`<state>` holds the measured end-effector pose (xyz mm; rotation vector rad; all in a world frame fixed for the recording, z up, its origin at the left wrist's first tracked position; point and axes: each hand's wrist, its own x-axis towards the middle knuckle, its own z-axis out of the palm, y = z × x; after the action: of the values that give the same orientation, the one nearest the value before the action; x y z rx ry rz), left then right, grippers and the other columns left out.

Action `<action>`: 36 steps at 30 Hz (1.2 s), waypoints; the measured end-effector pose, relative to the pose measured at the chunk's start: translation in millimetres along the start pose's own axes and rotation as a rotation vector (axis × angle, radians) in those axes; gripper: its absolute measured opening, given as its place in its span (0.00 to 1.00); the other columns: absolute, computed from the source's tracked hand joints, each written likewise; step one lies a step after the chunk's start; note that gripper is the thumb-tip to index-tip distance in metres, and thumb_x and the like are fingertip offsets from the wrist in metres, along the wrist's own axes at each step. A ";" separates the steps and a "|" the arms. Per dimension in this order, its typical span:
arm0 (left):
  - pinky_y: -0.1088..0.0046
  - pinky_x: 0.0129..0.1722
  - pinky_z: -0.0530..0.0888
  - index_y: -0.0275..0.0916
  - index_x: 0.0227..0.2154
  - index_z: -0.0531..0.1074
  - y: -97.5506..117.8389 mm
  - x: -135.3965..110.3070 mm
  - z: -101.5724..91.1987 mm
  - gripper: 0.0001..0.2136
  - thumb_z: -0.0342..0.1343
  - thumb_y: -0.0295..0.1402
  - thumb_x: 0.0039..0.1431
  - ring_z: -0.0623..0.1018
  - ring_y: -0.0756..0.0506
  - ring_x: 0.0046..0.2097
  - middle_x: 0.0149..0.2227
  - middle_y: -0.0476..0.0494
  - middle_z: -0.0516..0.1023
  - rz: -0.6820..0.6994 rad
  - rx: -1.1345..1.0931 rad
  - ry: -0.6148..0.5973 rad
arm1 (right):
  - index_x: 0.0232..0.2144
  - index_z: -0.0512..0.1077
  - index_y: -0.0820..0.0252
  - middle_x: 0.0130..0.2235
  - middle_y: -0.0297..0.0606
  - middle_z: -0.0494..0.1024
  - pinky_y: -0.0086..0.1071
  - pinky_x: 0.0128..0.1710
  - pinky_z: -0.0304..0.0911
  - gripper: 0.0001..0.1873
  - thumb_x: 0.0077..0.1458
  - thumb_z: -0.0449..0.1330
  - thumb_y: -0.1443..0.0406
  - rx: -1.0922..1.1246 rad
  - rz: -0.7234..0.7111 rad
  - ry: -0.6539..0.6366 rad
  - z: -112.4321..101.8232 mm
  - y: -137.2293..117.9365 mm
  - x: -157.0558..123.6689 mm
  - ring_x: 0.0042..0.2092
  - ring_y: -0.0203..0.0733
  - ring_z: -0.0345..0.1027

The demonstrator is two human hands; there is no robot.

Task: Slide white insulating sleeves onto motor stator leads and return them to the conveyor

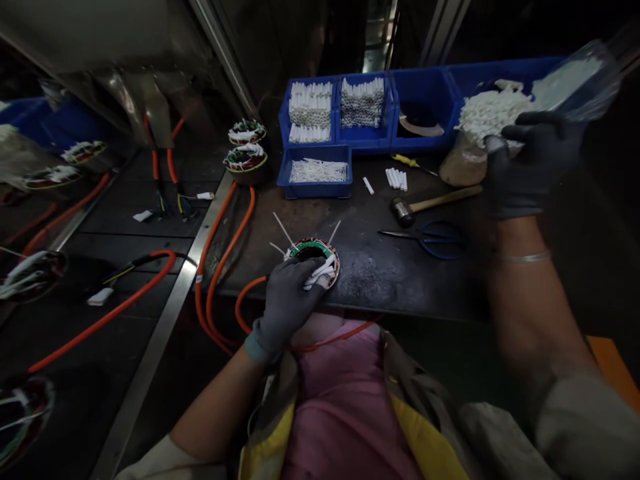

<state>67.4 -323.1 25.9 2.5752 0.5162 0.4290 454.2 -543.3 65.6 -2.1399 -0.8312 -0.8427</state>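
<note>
A stator (313,248) left of the hammer (431,202) is being clasped by the left hand (290,300), a bag (580,80) beyond it by the right hand (525,167).

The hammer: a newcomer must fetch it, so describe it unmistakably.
On the dark workbench, look just below the row of blue bins, right of centre. The hammer lies flat between loose white tubes and blue-handled scissors; it alone has a pale wooden handle and dark head.
</note>
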 end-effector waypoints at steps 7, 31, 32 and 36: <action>0.59 0.54 0.76 0.39 0.52 0.82 0.5 5.0 -5.4 0.15 0.59 0.37 0.67 0.83 0.38 0.52 0.49 0.41 0.85 -0.009 -0.028 -0.042 | 0.36 0.72 0.52 0.39 0.40 0.82 0.47 0.46 0.72 0.11 0.60 0.69 0.56 0.554 0.275 -0.181 -17.4 -112.1 -107.7 0.42 0.52 0.79; 0.62 0.55 0.76 0.39 0.53 0.79 1.6 5.6 -9.4 0.15 0.57 0.39 0.69 0.82 0.38 0.53 0.51 0.41 0.84 0.007 0.022 -0.099 | 0.59 0.77 0.49 0.57 0.41 0.82 0.35 0.59 0.74 0.17 0.76 0.52 0.62 0.999 0.082 -0.723 -79.9 -166.8 -239.1 0.58 0.43 0.78; 0.62 0.55 0.76 0.39 0.53 0.79 1.6 5.7 -9.1 0.15 0.57 0.39 0.69 0.82 0.38 0.52 0.51 0.40 0.84 0.014 0.027 -0.092 | 0.60 0.76 0.50 0.58 0.42 0.81 0.36 0.60 0.73 0.18 0.76 0.52 0.60 1.047 0.081 -0.755 -81.7 -166.6 -236.9 0.59 0.44 0.77; 0.62 0.53 0.76 0.38 0.52 0.80 2.2 6.1 -9.2 0.15 0.57 0.38 0.69 0.82 0.38 0.51 0.49 0.39 0.84 0.041 0.034 -0.077 | 0.61 0.76 0.51 0.57 0.43 0.82 0.37 0.59 0.74 0.20 0.77 0.52 0.55 1.196 0.068 -0.875 -77.8 -170.5 -234.5 0.59 0.45 0.77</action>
<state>69.9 -318.7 35.9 2.6275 0.4482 0.3364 165.0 -578.5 -6.7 -1.3067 -1.2199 0.6385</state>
